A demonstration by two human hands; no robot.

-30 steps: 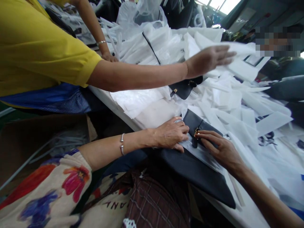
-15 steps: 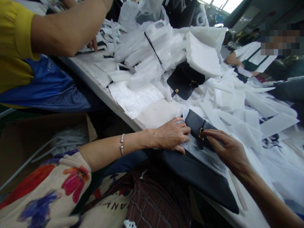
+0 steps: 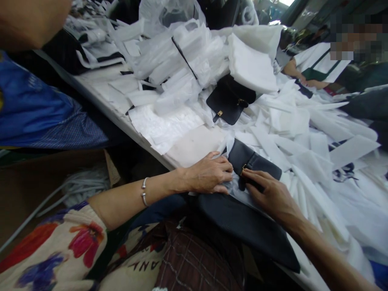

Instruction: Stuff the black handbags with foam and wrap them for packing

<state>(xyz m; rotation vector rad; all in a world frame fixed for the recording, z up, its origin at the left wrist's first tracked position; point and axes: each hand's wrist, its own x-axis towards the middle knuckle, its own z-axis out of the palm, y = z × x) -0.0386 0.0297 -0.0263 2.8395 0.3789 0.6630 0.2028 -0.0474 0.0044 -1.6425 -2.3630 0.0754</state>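
To my left, below the table edge (image 3: 121, 121), stands a cardboard box (image 3: 30, 178), so there is a drop on that side. My left hand (image 3: 209, 176) lies flat, fingers spread and gripping nothing, pressing a thin white sheet (image 3: 235, 190) onto the black bag (image 3: 242, 220). The bag lies half on my lap and half over the table's near edge. My right hand (image 3: 268, 194) is flat too, its fingertips resting on the strap just beside the gold clasp (image 3: 244, 167). I judge this goes best with the left palm steady, so the sheet stays smooth around the clasp while the right fingertips work lightly. Beyond them lies a second black bag (image 3: 227, 105). To the right, white strips (image 3: 303, 141) crowd the table, leaving little room; the bag's overhang could slip.
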